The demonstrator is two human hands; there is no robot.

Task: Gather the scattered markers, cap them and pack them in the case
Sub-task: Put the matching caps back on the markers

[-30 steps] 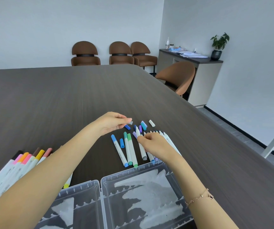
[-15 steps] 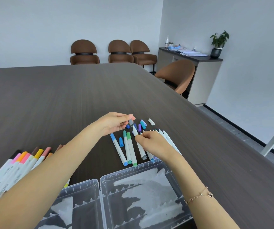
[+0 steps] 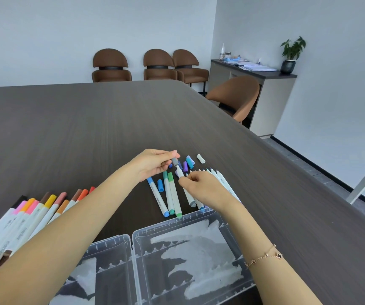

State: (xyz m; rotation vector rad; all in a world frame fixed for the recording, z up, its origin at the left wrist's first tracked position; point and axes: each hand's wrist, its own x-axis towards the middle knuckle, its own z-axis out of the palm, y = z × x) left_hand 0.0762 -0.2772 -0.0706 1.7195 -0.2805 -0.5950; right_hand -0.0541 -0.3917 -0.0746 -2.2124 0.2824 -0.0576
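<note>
Left hand pinching grey cap, right hand gripping marker, barrel mostly hidden

The table looks like dark wood-grain laminate, matt, with fine straight streaks. The case is clear, slightly frosted plastic with moulded ridges. The markers have smooth white plastic barrels and coloured plastic caps with a soft sheen. The chairs wear matt brown upholstery. A thin metal bracelet glints.
</note>
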